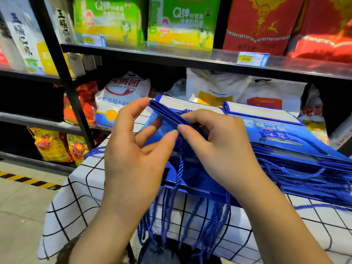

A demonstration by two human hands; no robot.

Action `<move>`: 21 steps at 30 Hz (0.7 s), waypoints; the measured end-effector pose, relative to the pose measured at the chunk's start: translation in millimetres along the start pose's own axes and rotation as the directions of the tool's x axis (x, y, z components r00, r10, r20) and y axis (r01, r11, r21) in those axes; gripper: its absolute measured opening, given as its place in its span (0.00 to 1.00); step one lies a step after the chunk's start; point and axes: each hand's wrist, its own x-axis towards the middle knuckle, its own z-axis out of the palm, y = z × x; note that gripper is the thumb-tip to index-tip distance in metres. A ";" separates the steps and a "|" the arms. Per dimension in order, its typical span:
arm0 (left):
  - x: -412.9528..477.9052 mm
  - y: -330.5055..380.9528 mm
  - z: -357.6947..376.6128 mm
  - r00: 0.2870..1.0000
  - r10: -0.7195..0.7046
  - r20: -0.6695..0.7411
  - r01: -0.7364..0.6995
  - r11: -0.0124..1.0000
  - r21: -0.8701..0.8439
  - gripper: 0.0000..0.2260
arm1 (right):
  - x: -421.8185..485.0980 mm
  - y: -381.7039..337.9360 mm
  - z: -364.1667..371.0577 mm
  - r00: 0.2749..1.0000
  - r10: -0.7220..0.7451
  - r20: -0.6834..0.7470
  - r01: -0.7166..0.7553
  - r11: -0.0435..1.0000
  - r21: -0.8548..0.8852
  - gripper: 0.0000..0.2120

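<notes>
**Head view: both hands work the folded end of a flat blue bag on the checked table.**

The left hand (133, 141) and right hand (219, 141) are each pinched on the blue bag (163, 126), fingertips nearly meeting at its creased end in the middle of the picture. The bag lies flat on the checked cloth (80, 197), and its rope handles (179, 168) trail over the table's near edge at 6 o'clock. By my reading the job is early: this bag is only starting to spread, and the stack of flat bags (297, 149) at 3 o'clock waits, with no finished bag in sight. Room is tight at 12 o'clock, where the flour sack (122, 96) and shelf (190, 58) stand close. The stack crowds 3 o'clock. The free space is at 9 o'clock, beyond the cloth's corner.
</notes>
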 end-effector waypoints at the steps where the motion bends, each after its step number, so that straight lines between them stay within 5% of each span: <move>1: -0.4 0.7 2.6 1.000 0.002 -0.002 -0.002 0.999 -0.051 0.24 | 0.5 -1.8 -0.4 1.000 -0.005 0.014 0.005 1.000 0.019 0.09; 4: -2.5 -1.7 8.8 0.999 0.032 0.014 -0.029 0.983 -0.184 0.29 | 7.0 -5.3 -1.6 0.992 -0.079 0.094 0.092 0.985 -0.145 0.12; 6: -4.8 -5.3 12.9 0.996 0.010 0.085 0.010 0.970 -0.241 0.30 | 12.4 -9.0 -4.1 0.984 -0.152 -0.097 0.137 0.980 -0.147 0.09; 9: -4.8 -5.2 24.7 0.919 -0.046 0.391 0.114 0.982 -0.153 0.29 | 17.9 -23.1 -15.4 0.856 -0.219 -0.469 0.217 0.974 -0.059 0.05; 11: -4.1 -0.9 32.1 0.862 -0.015 0.507 0.029 0.999 -0.020 0.34 | 20.7 -27.0 -27.3 0.746 -0.170 -0.644 0.267 0.962 0.056 0.05; 13: 5.2 5.1 33.7 0.866 0.058 0.497 -0.160 0.973 0.164 0.37 | 22.5 -26.3 -39.3 0.691 0.039 -0.722 0.331 0.871 0.364 0.04; 16: 26.3 6.4 23.1 0.786 0.190 0.588 -0.493 0.767 0.411 0.36 | 15.9 -17.2 -42.4 0.695 0.395 -0.601 0.309 0.591 0.745 0.06; 21: 37.1 -14.5 -3.5 0.663 -0.128 0.737 -0.511 0.642 0.571 0.33 | -20.7 14.9 -23.7 0.691 0.676 -0.255 -0.113 0.450 0.886 0.06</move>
